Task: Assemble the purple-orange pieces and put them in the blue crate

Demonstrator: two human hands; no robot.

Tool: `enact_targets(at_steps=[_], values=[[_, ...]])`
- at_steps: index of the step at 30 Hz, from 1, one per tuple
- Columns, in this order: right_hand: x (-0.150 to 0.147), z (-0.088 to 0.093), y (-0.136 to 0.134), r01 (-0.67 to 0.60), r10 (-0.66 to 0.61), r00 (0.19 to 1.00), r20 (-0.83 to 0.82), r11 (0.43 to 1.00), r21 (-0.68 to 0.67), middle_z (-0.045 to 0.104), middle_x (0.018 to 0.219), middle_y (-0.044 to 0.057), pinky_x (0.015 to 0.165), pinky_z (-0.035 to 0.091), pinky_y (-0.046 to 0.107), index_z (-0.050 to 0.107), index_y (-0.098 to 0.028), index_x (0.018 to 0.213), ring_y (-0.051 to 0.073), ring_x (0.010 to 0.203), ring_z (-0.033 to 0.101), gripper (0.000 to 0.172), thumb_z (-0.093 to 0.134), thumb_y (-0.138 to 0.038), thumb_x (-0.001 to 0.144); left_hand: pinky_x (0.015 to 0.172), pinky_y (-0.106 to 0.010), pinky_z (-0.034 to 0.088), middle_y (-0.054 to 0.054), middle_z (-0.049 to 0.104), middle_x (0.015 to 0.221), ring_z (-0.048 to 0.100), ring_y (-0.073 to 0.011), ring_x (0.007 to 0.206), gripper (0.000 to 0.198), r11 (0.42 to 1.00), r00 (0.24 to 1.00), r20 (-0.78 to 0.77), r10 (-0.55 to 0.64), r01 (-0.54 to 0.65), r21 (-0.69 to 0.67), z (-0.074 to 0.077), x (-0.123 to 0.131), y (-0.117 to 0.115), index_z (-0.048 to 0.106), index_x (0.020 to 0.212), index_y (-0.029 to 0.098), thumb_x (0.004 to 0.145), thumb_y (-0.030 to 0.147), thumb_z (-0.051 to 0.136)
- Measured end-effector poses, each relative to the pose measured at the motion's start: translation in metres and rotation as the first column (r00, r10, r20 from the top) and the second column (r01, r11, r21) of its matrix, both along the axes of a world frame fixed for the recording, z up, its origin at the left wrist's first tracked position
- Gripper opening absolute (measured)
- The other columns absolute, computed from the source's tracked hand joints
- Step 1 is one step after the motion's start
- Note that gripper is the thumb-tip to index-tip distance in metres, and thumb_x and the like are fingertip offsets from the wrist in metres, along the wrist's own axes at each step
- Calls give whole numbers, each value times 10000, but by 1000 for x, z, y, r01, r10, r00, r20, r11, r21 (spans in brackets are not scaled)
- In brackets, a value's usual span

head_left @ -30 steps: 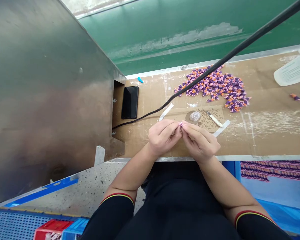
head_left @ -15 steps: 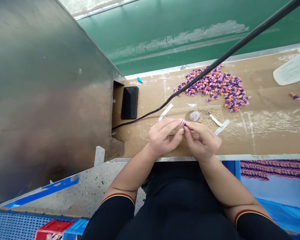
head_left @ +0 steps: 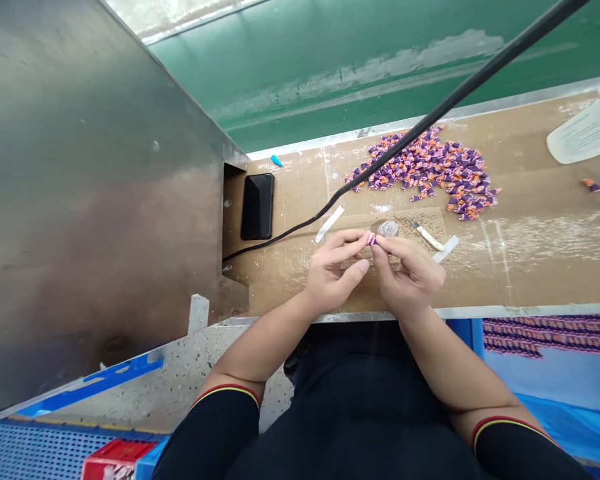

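A small purple-and-pink figure (head_left: 373, 239) is pinched between the thumb and index finger of my right hand (head_left: 410, 273). It looks like the pieces in the pile, though fingers cover part of it. My left hand (head_left: 336, 270) rests its index fingertip against the figure's left side, its thumb standing apart lower down. Just behind my fingers is a small clear round container (head_left: 389, 229). A craft knife (head_left: 427, 236) with a white handle lies to the right of it, on a taped-down sheet (head_left: 437, 217) scattered with dark specks.
Many purple, pink and orange figures (head_left: 430, 167) are heaped at the back; a single one (head_left: 593, 185) lies far right. A black cable (head_left: 325, 212) crosses above the cardboard-covered bench. A phone (head_left: 257, 207) sits beside the metal cabinet (head_left: 105, 200). Rows of figures (head_left: 550, 330) fill a blue bin below.
Both hands have risen slightly away from my body with the figure. My left thumb has moved farther from its index finger, and more of the figure shows.
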State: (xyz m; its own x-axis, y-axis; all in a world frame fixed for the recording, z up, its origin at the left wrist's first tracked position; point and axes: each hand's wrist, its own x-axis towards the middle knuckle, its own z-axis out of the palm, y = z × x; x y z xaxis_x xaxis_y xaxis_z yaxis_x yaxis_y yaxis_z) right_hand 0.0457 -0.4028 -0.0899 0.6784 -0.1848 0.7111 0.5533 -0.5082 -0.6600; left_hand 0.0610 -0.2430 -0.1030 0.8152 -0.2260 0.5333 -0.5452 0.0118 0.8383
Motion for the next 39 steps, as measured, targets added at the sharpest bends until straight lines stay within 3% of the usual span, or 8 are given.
enact_targets(at_steps=[13,17,20,24,28,30,35,39], values=[[-1,-5,-10,-66,82,986,-142,991,116,888,1048,46,847,734,362,854,-265,1141,215,922,865,154,782,-197,1023,783,-232,656,-127,738,1451,753,-218,1217,511,997,998,-20,-67,66,-48,-6,0,-7,670,1595,354,1089,290,702],[-2,10,-71,-32,53,947,-317,997,72,889,1014,48,773,729,344,852,-250,1137,209,842,858,158,794,-231,992,763,-220,647,-126,733,1399,742,-155,1052,543,995,995,47,90,-92,39,-4,-3,-10,637,1618,320,1086,211,648],[3,24,-146,11,-91,879,-467,985,-172,884,983,45,799,724,366,867,-261,1054,227,837,853,134,778,-283,956,736,-200,630,-98,746,1317,730,-128,996,518,987,985,68,156,-159,32,-2,-3,-11,692,1548,306,1061,136,643],[10,32,-219,-131,-221,824,-522,822,-555,840,834,35,663,635,352,841,-280,857,238,718,796,119,728,-267,890,712,-194,614,-82,752,1268,725,-116,964,465,980,978,62,200,-199,-15,1,-1,-9,737,1478,292,1054,123,653],[12,20,-229,-316,-127,868,-480,604,-731,838,924,51,649,559,341,819,-276,838,234,781,770,162,688,-242,926,704,-183,614,-79,755,1249,727,-102,929,428,972,970,60,235,-236,0,2,1,-6,763,1425,269,1039,112,668],[10,13,-225,-346,-92,878,-470,558,-754,832,949,55,645,547,336,825,-270,891,229,795,762,171,671,-216,942,699,-180,618,-80,763,1234,736,-102,920,398,968,966,76,247,-249,17,2,3,-5,770,1403,251,1039,123,672],[0,-1,-220,-211,-89,921,-380,705,-677,844,1186,91,906,655,422,805,-253,1283,265,1043,802,415,635,-165,915,709,-209,638,-88,780,1219,746,-114,901,346,958,958,90,271,-278,70,2,5,-4,781,1379,237,1054,191,673],[-7,-9,-209,-161,-107,903,-417,814,-558,833,1283,112,1073,640,566,841,-261,1136,318,1212,783,223,752,-368,962,701,-212,646,-89,785,1218,747,-112,877,328,956,957,71,281,-286,60,1,8,-2,807,1347,244,1040,197,698]])
